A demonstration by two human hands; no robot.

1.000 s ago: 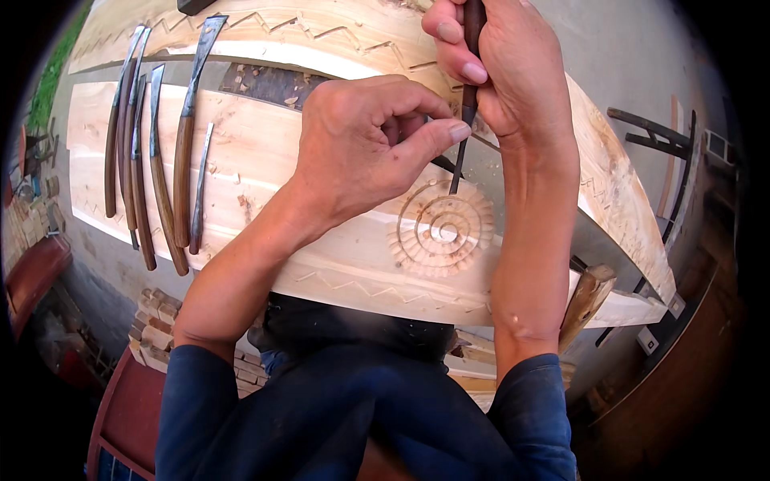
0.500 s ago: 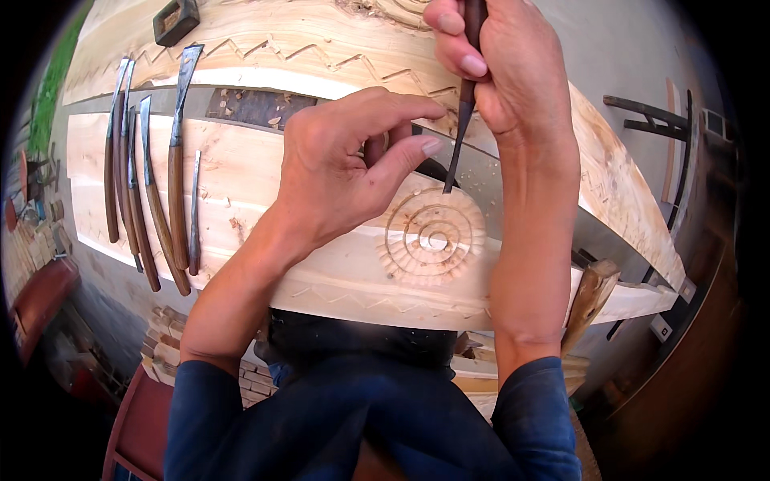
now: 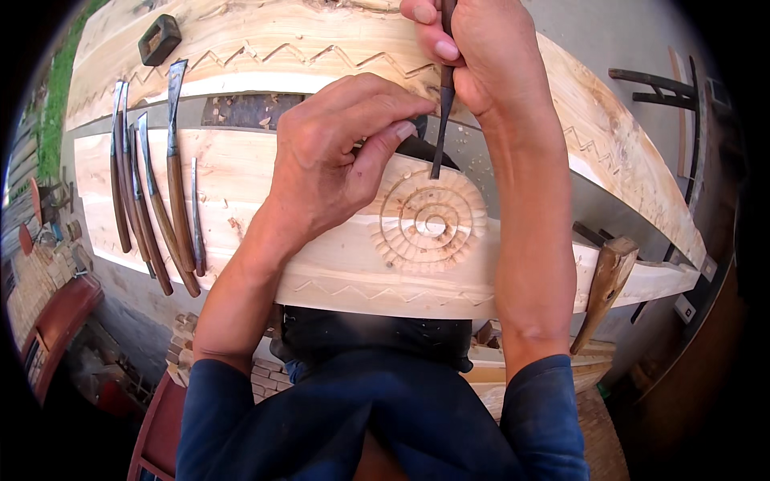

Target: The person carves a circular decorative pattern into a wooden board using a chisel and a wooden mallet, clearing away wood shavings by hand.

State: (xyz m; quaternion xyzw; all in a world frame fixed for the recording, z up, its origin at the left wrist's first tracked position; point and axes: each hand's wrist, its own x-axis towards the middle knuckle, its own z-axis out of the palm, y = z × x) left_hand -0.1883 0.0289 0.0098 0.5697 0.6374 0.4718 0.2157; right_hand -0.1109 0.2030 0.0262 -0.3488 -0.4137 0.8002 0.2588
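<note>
My right hand point(image 3: 489, 56) grips a dark chisel point(image 3: 446, 80) upright, its blade tip at the upper edge of a carved spiral disc point(image 3: 433, 224) on the pale near board point(image 3: 345, 284). My left hand point(image 3: 333, 152) is curled at that board's back edge, index fingertip beside the chisel; a dark piece point(image 3: 423, 148) lies behind its thumb, and what the curled fingers hold is hidden. Several wood-handled gouges and chisels point(image 3: 175, 168) lie side by side on the board to the left.
A second board point(image 3: 265, 32) with zigzag carving lies behind, bearing a dark block point(image 3: 159, 38). A wooden mallet-like piece point(image 3: 609, 280) crosses the near board at right. Dark bars point(image 3: 658, 96) are at far right, red curved pieces point(image 3: 60, 329) and small wood blocks point(image 3: 188, 337) at lower left.
Both hands and the chisel have shifted slightly left in the picture, the chisel staying at the spiral. The view has shifted, showing more of the back board and dark block.
</note>
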